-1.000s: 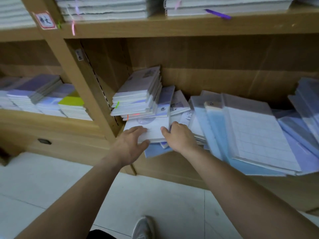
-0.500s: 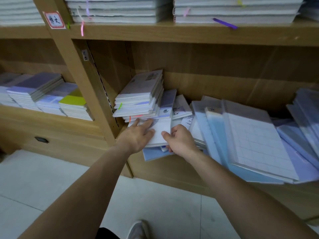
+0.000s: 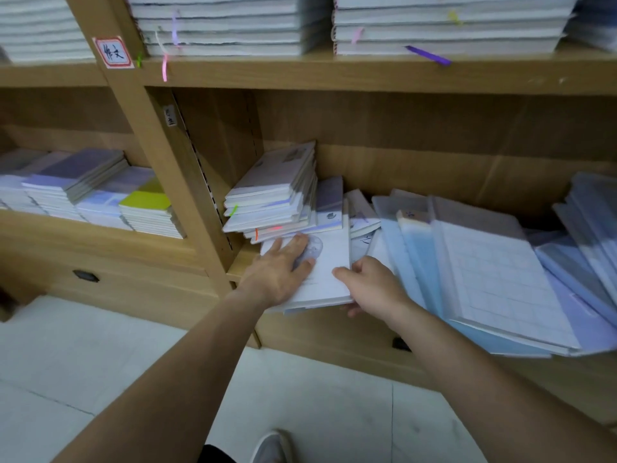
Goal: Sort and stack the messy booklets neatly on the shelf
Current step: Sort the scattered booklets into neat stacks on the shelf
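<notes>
A thin bundle of white booklets (image 3: 329,262) lies at the front of the wooden shelf (image 3: 238,262), overhanging its edge. My left hand (image 3: 278,270) lies flat on its top cover, fingers spread. My right hand (image 3: 372,285) grips the bundle's front right corner, thumb on top and fingers underneath. Behind them a tilted stack of booklets (image 3: 277,192) leans against the shelf's left wall, with loose booklets (image 3: 359,212) jumbled beside it.
Large blue and clear-covered booklets (image 3: 494,272) fan out untidily to the right, hanging over the shelf front. Neat stacks (image 3: 96,192) fill the left compartment, and thick piles (image 3: 230,25) sit on the shelf above. Tiled floor and my shoe (image 3: 270,446) lie below.
My left hand slid forward from the bundle's front edge onto its cover. The white booklets shifted deeper onto the shelf, and my right hand moved to the front right corner.
</notes>
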